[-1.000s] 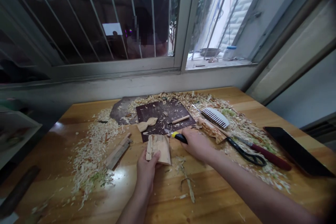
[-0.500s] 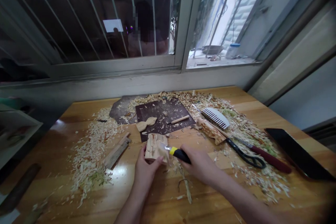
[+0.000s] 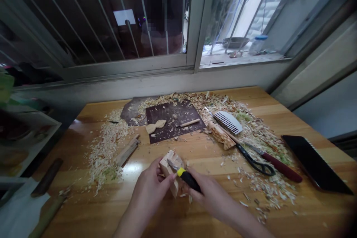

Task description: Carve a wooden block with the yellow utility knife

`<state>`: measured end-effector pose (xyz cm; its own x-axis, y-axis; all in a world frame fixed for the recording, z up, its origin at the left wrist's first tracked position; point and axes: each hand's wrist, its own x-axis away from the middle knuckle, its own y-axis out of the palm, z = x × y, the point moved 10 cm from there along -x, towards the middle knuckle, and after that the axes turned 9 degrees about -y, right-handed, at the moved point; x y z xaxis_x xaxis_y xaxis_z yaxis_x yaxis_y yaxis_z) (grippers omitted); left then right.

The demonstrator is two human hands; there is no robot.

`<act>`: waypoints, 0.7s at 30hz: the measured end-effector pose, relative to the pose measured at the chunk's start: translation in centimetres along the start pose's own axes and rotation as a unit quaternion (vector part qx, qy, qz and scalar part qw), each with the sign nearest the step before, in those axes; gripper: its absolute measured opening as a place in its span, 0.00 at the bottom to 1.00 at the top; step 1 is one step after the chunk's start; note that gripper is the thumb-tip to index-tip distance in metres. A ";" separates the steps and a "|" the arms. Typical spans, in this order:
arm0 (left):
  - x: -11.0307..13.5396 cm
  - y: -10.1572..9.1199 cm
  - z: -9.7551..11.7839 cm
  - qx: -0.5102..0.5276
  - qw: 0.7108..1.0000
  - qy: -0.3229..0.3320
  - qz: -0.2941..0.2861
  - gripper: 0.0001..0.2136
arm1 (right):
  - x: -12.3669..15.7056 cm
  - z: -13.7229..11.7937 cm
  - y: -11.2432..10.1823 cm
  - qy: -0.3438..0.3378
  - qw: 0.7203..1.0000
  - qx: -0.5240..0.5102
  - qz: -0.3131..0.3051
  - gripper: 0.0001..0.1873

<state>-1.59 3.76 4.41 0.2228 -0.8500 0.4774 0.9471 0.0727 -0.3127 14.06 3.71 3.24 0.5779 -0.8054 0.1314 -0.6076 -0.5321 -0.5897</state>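
Seemingly mid-carve, our left hand [image 3: 150,187] grips the rough wood block [image 3: 170,156]; our right hand [image 3: 209,195] holds the knife [image 3: 187,178] against it; shavings [image 3: 103,152] cover the surface [image 3: 306,208].

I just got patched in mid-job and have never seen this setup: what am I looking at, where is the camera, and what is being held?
There is no machine here: these are a person's two bare hands, filmed by one camera worn on the head, looking forward and down at a wooden table. The left hand holds a pale wood block; the right hand closes its grip on a knife with a yellow and black handle, blade against the block. Wood shavings lie around. Farther back are a dark mat with a small carved piece on it, a white comb and black scissors.
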 end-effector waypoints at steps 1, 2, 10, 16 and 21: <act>0.3 0.3 0.2 -0.035 0.999 0.007 -0.009 0.27 | 0.1 -0.1 0.1 -0.002 1.000 -0.017 -0.006 0.11; 0.5 0.5 0.4 -0.066 0.998 0.013 -0.012 0.27 | 0.2 -0.2 0.3 -0.004 0.999 -0.032 -0.009 0.11; 0.0 2.6 -0.6 -0.010 0.999 0.030 0.013 0.31 | -0.9 2.1 1.2 0.011 0.997 -0.071 0.011 0.18; -0.8 3.9 -2.6 0.131 0.989 0.009 -0.063 0.30 | -1.0 2.0 0.9 0.002 0.999 -0.041 0.001 0.19; -1.0 3.3 -2.6 0.188 0.980 -0.004 -0.067 0.22 | -1.3 1.6 -0.1 0.025 0.999 0.022 0.017 0.15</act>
<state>0.71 3.52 0.79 0.0913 -0.8610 0.5003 0.9858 0.1492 0.0769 14.29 5.25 1.85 0.5293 -0.8352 0.1496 -0.6006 -0.4933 -0.6292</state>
